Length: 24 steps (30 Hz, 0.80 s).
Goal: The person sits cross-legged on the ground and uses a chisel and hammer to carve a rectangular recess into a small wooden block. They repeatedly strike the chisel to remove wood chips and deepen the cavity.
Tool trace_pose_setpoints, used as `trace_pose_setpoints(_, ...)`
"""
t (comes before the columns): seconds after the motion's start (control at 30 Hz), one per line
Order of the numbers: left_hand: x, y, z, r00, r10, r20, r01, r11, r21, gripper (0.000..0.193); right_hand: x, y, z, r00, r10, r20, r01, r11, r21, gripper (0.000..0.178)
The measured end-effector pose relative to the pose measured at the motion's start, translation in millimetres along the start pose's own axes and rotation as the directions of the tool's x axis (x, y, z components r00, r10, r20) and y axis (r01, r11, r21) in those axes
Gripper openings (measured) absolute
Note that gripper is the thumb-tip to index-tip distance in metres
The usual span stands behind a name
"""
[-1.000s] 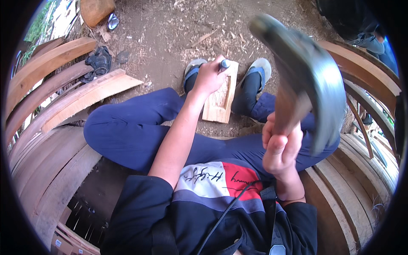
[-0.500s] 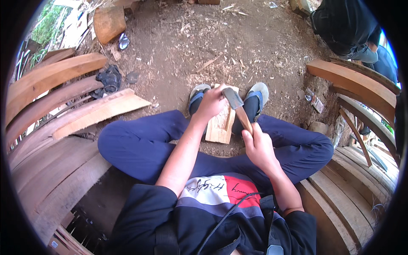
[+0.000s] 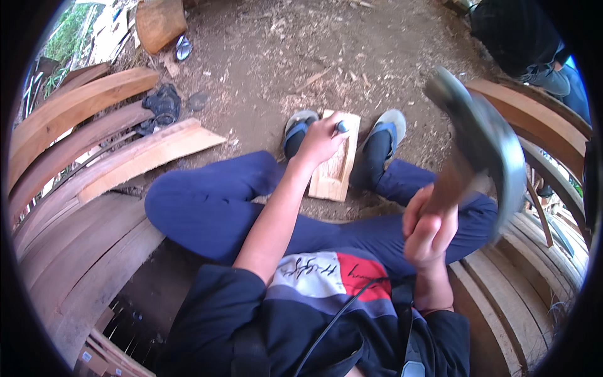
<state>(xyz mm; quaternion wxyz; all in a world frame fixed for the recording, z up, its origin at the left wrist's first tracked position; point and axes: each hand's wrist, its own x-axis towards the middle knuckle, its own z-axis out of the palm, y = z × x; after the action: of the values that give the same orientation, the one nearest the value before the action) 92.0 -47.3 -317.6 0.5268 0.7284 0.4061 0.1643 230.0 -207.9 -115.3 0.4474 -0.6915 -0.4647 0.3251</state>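
My left hand (image 3: 319, 143) is closed round an upright chisel (image 3: 342, 126). Only its round, blue-grey top end shows above my fist; the blade is hidden. Beneath that hand, a pale wooden board (image 3: 321, 187) with a hollow cut into its face lies on the ground between my feet. My right hand (image 3: 430, 232) grips the wooden handle of a hammer (image 3: 502, 147), lifted high on the right, well apart from the chisel. Its dark metal head is close to the camera and smeared by motion.
Curved timber pieces (image 3: 81, 100) are stacked at the left, and more curved beams (image 3: 534, 119) stand at the right. Wood shavings litter the dirt floor (image 3: 264, 63). Another person (image 3: 518, 38) is at the upper right. A wood block (image 3: 160, 25) lies at the upper left.
The hammer has swung up and to the right, away from the chisel, with my right hand. My left hand remains over the board, shifted slightly in view.
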Motion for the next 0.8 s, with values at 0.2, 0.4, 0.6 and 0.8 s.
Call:
trace_pose_setpoints(0.2, 3.0, 4.8, -4.2, 0.983, 0.174, -0.055, -0.177, 0.982, -0.068, 0.021, -5.4, 25.8, 24.8, 0.954, 0.236, 0.187, -0.171, 0.936, -0.308, 0.027)
trace_pose_setpoints(0.4, -3.2, -2.4, 2.3, 0.997, 0.073, -0.022, -0.074, 0.997, -0.012, 0.029, -22.9, 29.6, 17.4, 0.99, 0.061, 0.129, -0.023, 0.959, -0.281, 0.027)
trace_pose_setpoints(0.6, 0.1, -18.2, 10.2, 0.994, 0.109, -0.015, -0.11, 0.992, -0.068, 0.027, -0.2, 2.6, 20.5, 0.989, 0.063, 0.13, -0.065, 0.998, 0.008, 0.044)
trace_pose_setpoints(0.8, 4.7, -7.9, 5.6, 0.999, 0.052, 0.017, -0.046, 0.972, -0.231, 0.027, -3.4, 36.7, 39.2, 0.899, 0.36, 0.248, -0.252, 0.89, -0.38, 0.024)
